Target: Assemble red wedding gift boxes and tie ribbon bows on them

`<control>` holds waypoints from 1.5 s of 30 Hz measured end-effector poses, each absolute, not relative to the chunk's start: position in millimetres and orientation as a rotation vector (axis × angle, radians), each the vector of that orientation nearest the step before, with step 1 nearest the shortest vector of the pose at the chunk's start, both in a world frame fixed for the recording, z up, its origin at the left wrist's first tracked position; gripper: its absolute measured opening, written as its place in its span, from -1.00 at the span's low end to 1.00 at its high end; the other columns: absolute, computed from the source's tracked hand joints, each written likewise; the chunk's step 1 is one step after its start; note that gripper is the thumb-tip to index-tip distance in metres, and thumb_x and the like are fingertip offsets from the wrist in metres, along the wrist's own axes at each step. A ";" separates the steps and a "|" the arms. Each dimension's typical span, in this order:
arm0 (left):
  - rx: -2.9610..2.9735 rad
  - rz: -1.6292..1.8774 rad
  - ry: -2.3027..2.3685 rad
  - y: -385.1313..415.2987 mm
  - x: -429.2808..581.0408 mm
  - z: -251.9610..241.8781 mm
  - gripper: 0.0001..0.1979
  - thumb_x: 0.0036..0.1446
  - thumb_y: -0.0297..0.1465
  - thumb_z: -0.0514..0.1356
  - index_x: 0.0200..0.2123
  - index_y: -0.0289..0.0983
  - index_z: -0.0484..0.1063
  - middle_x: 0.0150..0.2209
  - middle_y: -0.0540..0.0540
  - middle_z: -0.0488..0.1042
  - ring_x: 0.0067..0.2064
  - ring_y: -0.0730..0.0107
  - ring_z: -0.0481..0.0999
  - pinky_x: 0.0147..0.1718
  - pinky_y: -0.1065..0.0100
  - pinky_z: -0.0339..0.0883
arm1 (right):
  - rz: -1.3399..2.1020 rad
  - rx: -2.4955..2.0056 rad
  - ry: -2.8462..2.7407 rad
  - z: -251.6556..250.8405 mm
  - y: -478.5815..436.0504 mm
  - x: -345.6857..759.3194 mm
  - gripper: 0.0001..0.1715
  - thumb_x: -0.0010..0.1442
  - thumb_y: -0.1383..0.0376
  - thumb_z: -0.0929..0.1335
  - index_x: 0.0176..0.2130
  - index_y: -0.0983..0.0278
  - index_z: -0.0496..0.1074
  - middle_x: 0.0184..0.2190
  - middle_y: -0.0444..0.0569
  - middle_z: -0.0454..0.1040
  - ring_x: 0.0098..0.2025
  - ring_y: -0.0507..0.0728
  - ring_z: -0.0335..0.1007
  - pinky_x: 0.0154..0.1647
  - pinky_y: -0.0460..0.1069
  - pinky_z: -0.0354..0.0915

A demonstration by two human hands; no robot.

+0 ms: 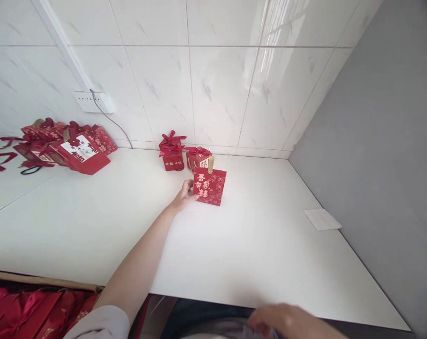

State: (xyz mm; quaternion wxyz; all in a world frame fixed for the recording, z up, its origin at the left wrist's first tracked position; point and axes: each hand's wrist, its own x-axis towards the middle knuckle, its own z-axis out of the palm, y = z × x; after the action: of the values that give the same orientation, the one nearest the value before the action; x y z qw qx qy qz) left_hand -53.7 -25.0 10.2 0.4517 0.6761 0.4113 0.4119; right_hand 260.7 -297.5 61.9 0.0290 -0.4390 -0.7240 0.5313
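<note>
The left edge of a red, square, printed paper carton with pale lettering (213, 188) is gripped by the left hand (184, 195), the thumb laid on its front face and the fingers at its side. The right hand (284, 321) is seen nearer the body than the carton and to its right; it is blurred and cut off by the frame, so whether its fingers are closed on anything cannot be told.

The carton is held upright at the white, smooth tabletop (256, 249), with a flat gold tab (210, 164) at its upper edge. It can be judged light and fairly stiff, easily dented if its faces are squeezed. It is best taken by the side edges, low down, where the walls are braced by the folds; the tab is better left unpulled.

Just behind the carton, a small red paper box with a ribbon bow (192, 159) is partly hidden. Behind it and to its left, dark red ribboned boxes (173, 161) are grouped. Far left of the carton, a heap of red printed paper packages (84, 160) is piled. Well to its right, a white sheet of paper (322, 219) is laid against the grey panel (376, 132).
</note>
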 end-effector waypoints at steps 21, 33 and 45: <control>1.173 1.371 1.118 -0.3 1.5 11.7 -0.29 0.16 0.15 -0.07 -0.04 -0.34 0.45 -0.04 -0.26 0.55 -0.03 0.06 0.55 -0.01 0.11 0.40 | 0.983 -1.052 -1.641 2.0 -40.5 180.6 -0.35 0.33 -0.07 0.13 0.27 0.15 0.15 0.24 -0.05 0.28 0.26 0.18 0.20 0.29 0.13 0.09; 1.129 1.419 1.216 -26.4 -3.7 16.1 -0.33 0.15 0.14 -0.04 -0.13 -0.33 0.49 -0.12 -0.23 0.58 -0.10 0.04 0.56 -0.11 0.13 0.42 | 1.022 -1.038 -1.688 1.7 -43.2 181.4 -0.44 0.33 -0.03 0.17 0.20 0.15 0.23 0.18 -0.03 0.36 0.19 0.19 0.29 0.22 0.13 0.17; 0.984 1.378 1.098 -15.6 -7.2 4.6 -0.39 0.13 0.07 0.04 -0.03 -0.31 0.45 -0.15 -0.18 0.59 -0.11 0.05 0.57 -0.16 0.15 0.46 | 1.089 -1.077 -1.644 4.2 -44.1 180.1 -0.48 0.31 -0.05 0.20 0.11 0.16 0.26 0.10 0.00 0.43 0.12 0.20 0.36 0.16 0.14 0.25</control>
State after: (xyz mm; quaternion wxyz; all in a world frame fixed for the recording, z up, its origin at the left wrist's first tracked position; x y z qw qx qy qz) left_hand -7.2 -15.6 4.6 0.5327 0.4125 0.4605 0.5779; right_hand 180.1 -44.1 4.2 0.4326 -0.4321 -0.6596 0.4371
